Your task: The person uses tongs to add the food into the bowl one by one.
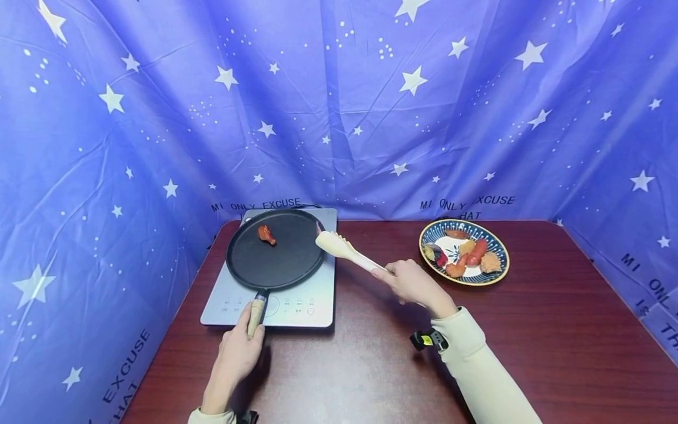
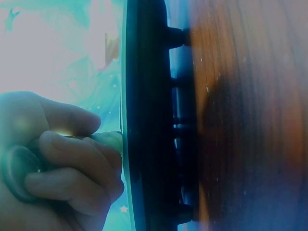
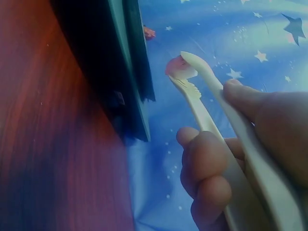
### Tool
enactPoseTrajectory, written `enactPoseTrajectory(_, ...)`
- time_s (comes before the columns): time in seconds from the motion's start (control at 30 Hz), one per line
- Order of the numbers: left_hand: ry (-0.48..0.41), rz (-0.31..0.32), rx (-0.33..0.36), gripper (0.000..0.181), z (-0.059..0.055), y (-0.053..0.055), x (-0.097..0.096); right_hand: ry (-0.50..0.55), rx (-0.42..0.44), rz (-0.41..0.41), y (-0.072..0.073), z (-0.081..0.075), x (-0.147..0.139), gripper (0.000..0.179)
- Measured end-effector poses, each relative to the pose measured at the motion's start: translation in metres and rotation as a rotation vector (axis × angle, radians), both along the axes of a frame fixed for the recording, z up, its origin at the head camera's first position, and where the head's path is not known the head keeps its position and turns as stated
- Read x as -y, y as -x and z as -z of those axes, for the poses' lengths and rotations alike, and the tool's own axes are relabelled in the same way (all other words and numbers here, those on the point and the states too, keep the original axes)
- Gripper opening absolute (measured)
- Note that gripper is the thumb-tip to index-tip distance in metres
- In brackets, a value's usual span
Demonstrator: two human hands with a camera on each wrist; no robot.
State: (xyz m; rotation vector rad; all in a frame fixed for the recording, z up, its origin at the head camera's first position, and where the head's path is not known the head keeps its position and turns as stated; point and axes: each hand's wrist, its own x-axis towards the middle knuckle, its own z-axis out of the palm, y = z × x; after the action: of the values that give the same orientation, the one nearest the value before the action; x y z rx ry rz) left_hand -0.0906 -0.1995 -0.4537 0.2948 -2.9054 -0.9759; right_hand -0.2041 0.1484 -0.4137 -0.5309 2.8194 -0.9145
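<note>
My left hand [image 1: 236,352] grips the pale handle [image 1: 256,317] of a flat black frying pan [image 1: 275,266], its fingers curled round it in the left wrist view. A small reddish-brown piece of chicken [image 1: 266,235] lies in the pan, towards the back. With my right hand [image 1: 415,287] I hold cream-coloured tongs [image 1: 352,253], thumb on one arm and fingers on the other. Between the tong tips is a pink and whitish piece of food [image 3: 180,68], its kind unclear. In the head view the tips overlap the pan's right rim.
Under the pan is a silver induction cooker [image 1: 312,309] on the dark red table [image 1: 381,359]. A blue patterned plate [image 1: 430,268] with sausages and several other foods stands at the right. Behind, a blue star-printed curtain [image 1: 339,118] hangs along the table's back edge.
</note>
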Motion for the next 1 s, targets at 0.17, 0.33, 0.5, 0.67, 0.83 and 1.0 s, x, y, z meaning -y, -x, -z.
enactPoseTrajectory(0.17,0.002,-0.001,-0.012,0.06,0.0,0.0,0.0,-0.029,-0.024,-0.022,0.004,0.0,0.011,0.046)
enactPoseTrajectory(0.33,0.005,0.001,-0.023,0.06,0.001,0.001,0.001,-0.04,-0.028,-0.028,0.008,0.0,0.022,0.043)
enactPoseTrajectory(0.5,0.003,0.005,-0.023,0.06,0.002,0.0,0.001,-0.052,-0.037,-0.031,0.012,0.003,0.029,0.043)
enactPoseTrajectory(0.67,0.001,0.006,-0.023,0.06,0.003,0.0,0.001,-0.098,-0.055,-0.024,0.016,0.005,0.034,0.047)
enactPoseTrajectory(0.83,-0.001,0.005,-0.028,0.06,0.003,0.001,0.001,-0.158,-0.067,-0.012,0.02,0.003,0.04,0.051)
enactPoseTrajectory(1.0,-0.002,0.006,-0.026,0.06,0.004,0.001,0.001,-0.2,-0.091,-0.001,0.023,-0.001,0.048,0.049)
